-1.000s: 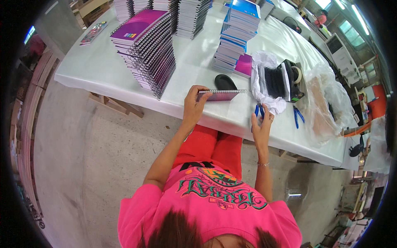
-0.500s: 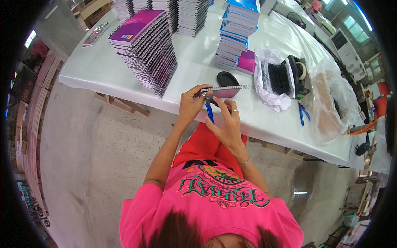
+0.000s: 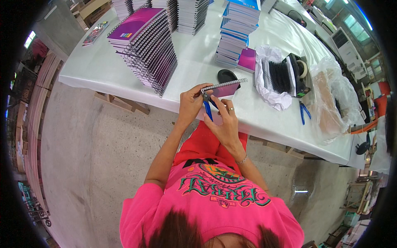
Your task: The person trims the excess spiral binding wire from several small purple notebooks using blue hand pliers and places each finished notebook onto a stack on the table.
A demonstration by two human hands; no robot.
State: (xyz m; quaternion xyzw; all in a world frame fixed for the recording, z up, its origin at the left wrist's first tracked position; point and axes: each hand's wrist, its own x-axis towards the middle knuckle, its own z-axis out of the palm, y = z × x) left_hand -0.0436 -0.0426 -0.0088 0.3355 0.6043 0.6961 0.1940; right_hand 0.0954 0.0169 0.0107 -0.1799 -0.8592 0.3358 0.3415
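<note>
Head view: at the table's (image 3: 124,70) near edge the left hand (image 3: 191,104) clamps a purple notebook (image 3: 225,88) steady while, at its five o'clock, the right hand (image 3: 225,124) closes on blue pliers (image 3: 206,107), jaws at the coil's end, likely for crimping.

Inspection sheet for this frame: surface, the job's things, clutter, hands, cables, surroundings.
Surface: white table, covered with a white sheet.
Job's things: small purple spiral notebook at the table's near edge; blue-handled pliers at its spiral end.
Clutter: leaning stack of purple notebooks, blue-covered stack, black coils on white wrapping, tape roll, second blue pliers, clear plastic bags.
Hands: left hand grips the notebook's corner; right hand holds the pliers.
Cables: nothing seen.
Surroundings: concrete floor, wooden pallets under the table.
</note>
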